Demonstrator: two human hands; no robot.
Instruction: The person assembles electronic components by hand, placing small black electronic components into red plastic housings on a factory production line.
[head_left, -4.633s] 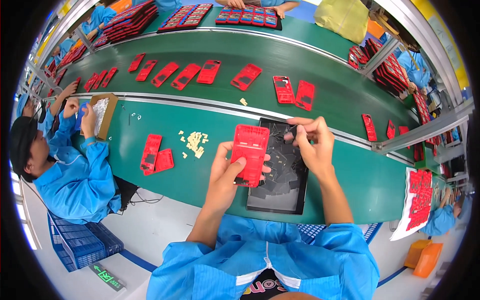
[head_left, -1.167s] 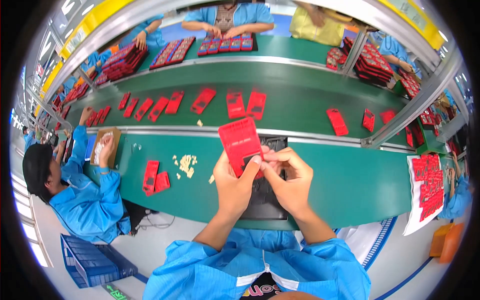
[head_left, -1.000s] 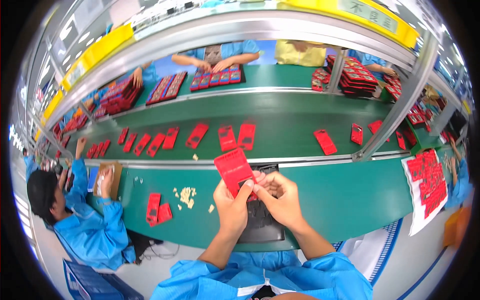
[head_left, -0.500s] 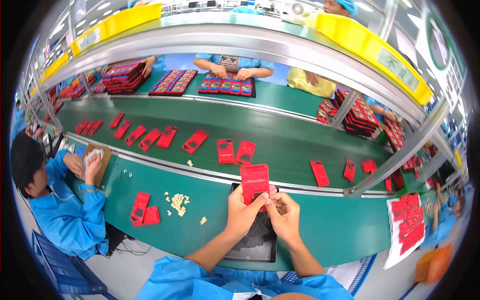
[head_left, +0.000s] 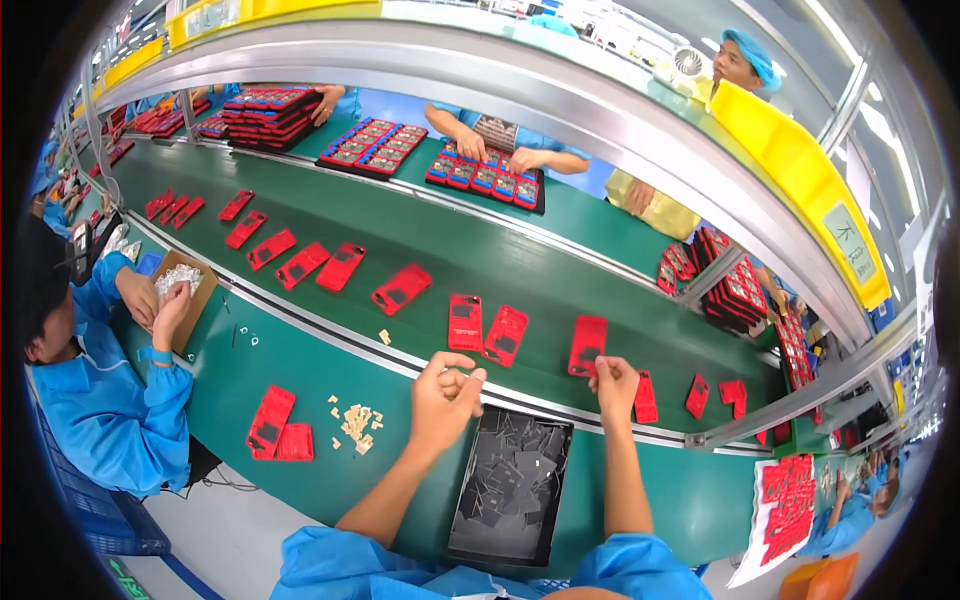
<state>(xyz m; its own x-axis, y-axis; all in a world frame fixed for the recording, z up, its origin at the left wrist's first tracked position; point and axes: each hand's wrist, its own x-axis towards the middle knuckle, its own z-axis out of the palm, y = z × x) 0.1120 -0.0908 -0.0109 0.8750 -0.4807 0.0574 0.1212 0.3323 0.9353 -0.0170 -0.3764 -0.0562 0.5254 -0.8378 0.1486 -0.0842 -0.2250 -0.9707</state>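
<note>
My right hand (head_left: 617,388) pinches the lower end of a red plastic casing (head_left: 588,342), which has a dark patch near its bottom. That casing is over the green conveyor belt (head_left: 420,235), to the right of two other red casings (head_left: 506,335); whether it touches the belt I cannot tell. Near the belt's edge, my left hand (head_left: 446,398) has loosely curled fingers, thumb apart, and holds nothing visible. Between my forearms lies a black tray (head_left: 500,542) of thin dark grey pieces (head_left: 512,470).
To the left are two red casings (head_left: 270,418) and a heap of small beige pieces (head_left: 357,425). A co-worker's hands (head_left: 160,300) are at a cardboard box (head_left: 200,310) of whitish parts. A metal rail (head_left: 400,375) edges the belt; a metal post (head_left: 800,370) stands right.
My hands have separated. The red casing, earlier held by both in front of me, has moved right and forward over the belt in my right hand. The dark tray now shows more fully.
</note>
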